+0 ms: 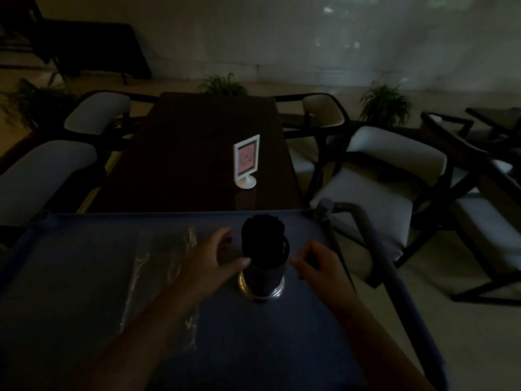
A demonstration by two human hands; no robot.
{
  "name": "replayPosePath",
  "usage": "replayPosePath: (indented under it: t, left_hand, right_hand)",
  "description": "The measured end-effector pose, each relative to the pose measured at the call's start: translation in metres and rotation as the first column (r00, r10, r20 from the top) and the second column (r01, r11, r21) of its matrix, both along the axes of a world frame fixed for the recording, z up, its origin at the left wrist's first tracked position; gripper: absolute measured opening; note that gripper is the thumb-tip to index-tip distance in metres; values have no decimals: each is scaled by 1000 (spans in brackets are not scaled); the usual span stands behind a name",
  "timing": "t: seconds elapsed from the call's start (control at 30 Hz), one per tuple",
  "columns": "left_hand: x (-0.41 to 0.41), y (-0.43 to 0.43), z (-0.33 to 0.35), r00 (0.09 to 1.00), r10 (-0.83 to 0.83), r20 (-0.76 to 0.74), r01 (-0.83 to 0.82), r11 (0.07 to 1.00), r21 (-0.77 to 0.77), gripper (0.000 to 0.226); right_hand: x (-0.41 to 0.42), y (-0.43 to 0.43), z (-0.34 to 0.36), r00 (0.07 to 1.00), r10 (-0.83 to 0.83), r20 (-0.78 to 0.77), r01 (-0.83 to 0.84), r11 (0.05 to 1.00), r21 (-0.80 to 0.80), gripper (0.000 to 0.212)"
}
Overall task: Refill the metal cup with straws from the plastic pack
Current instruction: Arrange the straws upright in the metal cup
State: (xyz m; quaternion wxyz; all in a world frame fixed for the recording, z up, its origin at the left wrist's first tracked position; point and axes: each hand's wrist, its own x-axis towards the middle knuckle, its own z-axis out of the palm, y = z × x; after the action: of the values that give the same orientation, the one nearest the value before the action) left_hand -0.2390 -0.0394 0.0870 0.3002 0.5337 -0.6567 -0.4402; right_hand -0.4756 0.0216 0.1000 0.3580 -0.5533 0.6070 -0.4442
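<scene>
Head view, very dim room. Metal cup (261, 280) stands upright on the blue surface (84, 306), right of centre, packed with dark straws (263, 235) that stick up well above its rim. Left hand (208, 258) is spread loosely around the cup's left side; thumb tip touches the cup near its rim, the other fingers reach behind toward the straws. Contact there can't be confirmed in this light. Right hand (315, 263) sits just right of the cup with fingers curled in, holding nothing visible; whether it touches the cup can't be told. Plastic pack (163, 272) lies flat on the same surface left of the left forearm, partly under it, crinkled and see-through; contents too dark to read. Blue surface has a raised rim and a grey tubular handle (363, 221) at the right edge. Beyond it: dark wooden table (197, 153) with a small white sign holder (246, 165) standing right of centre, light-cushioned chairs (375, 179) on both sides, potted plants (222, 84) along the far wall.
</scene>
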Motion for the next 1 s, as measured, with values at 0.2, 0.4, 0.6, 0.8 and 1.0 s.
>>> replayPosePath:
  t: [0.2, 0.4, 0.6, 0.8, 1.0]
  left_hand:
    - [-29, -17, 1, 998, -68, 11, 66, 992, 109, 93]
    - [-48, -25, -2, 986, 31, -163, 1, 982, 188, 75]
    - [-56, -26, -2, 951, 95, -294, -14, 964, 264, 69]
    - [-61, -30, 0, 926, 125, -356, -16, 956, 292, 59]
    - [-63, -27, 2, 913, 136, -384, -27, 961, 275, 56]
  right_hand:
    - [-2, -40, -28, 997, -42, -71, 45, 998, 34, 60]
    - [16, -64, -36, 999, 46, -6, -45, 997, 67, 48]
    - [21, -77, -38, 999, 16, 41, -17, 999, 28, 41]
    - [23, -71, -40, 989, -12, 147, 20, 998, -54, 28]
    - [25, -72, -41, 991, -67, 116, 69, 998, -11, 24]
